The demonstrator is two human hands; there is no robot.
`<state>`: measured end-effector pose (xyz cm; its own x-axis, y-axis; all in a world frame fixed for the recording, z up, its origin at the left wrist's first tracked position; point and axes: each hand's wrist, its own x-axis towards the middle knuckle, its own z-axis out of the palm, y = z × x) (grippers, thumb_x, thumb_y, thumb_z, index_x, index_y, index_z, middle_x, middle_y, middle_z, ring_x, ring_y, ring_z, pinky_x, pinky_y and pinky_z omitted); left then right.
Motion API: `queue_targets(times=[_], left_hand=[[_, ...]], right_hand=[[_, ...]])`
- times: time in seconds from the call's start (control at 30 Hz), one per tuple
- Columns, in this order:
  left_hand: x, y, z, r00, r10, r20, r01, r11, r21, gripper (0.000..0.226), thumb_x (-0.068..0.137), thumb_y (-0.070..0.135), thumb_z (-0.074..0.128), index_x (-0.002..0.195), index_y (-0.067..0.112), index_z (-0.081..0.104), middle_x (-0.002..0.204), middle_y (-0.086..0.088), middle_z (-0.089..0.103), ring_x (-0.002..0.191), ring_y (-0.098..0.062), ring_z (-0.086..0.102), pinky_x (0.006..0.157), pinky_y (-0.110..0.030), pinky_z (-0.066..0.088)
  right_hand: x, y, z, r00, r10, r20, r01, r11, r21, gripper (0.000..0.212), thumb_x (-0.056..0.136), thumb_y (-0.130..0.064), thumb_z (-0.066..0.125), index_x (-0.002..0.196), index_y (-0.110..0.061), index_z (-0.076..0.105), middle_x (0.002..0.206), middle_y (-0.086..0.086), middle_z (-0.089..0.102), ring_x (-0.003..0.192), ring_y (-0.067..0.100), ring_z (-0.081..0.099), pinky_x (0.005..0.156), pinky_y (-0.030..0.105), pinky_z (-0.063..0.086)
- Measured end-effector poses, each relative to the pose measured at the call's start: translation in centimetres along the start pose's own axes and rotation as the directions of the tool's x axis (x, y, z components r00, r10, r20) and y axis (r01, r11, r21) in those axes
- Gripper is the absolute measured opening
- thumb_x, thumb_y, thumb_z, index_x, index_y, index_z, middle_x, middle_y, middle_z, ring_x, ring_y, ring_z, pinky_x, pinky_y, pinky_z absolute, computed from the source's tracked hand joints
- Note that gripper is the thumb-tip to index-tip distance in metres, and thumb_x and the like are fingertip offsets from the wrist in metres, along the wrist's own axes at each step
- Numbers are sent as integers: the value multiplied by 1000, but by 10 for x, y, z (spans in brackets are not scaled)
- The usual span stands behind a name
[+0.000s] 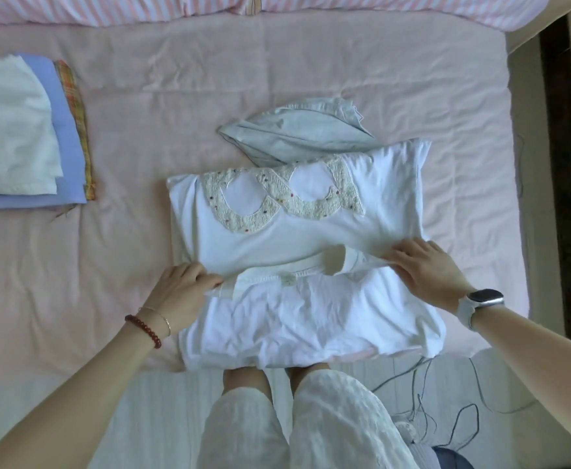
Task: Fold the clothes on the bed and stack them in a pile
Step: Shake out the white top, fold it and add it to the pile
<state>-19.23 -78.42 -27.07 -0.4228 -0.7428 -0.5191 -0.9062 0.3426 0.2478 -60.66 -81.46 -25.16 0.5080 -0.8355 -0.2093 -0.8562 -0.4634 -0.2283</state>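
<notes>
Shirt: a white shirt point(311, 265) lies flat on the bed point(277, 79) between the two hands; its long axis runs side to side, from one hand across to the other; the upper layer is doubled over the lower, and its collar edge runs along the line between the hands; a textured cream patch with small coloured dots sits on the part beyond the hands
Left hand: the left hand point(179, 289) is at the shirt's left side, fingers curled and pinching the folded edge by the collar; a red bead bracelet and a thin bangle circle the wrist
Right hand: the right hand point(426, 265) is at the shirt's right side, fingers bent down on the cloth and gripping the fold; a watch is on the wrist; the two hands are well apart
Pale blue garment: a crumpled pale blue garment point(297, 133) lies beyond the hands, its near edge tucked under the shirt's far edge
Pile: a pile of folded clothes point(23, 130) sits far to the left of the left hand; white on top, blue below, a plaid edge showing
</notes>
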Motion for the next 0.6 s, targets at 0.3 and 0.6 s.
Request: queue_targets(times=[0.3,0.6], left_hand=[[58,6,-22,997,-6,74,4,1000,24,29,94,37,46,90,18,67,113,1,55,110,-19,49,89,-30,40],[50,14,23,840,-542,33,505,758,-414,67,88,16,55,146,9,23,155,-15,12,143,-32,8,113,-43,16]], right_hand=[[25,-5,-2,994,-14,109,17,1000,-26,39,86,-32,43,72,-13,73,88,10,66,77,32,63,67,39,48],[18,-22,34,876,346,335,-358,933,-26,54,94,-31,42,145,-30,25,157,-1,7,141,36,11,111,47,24]])
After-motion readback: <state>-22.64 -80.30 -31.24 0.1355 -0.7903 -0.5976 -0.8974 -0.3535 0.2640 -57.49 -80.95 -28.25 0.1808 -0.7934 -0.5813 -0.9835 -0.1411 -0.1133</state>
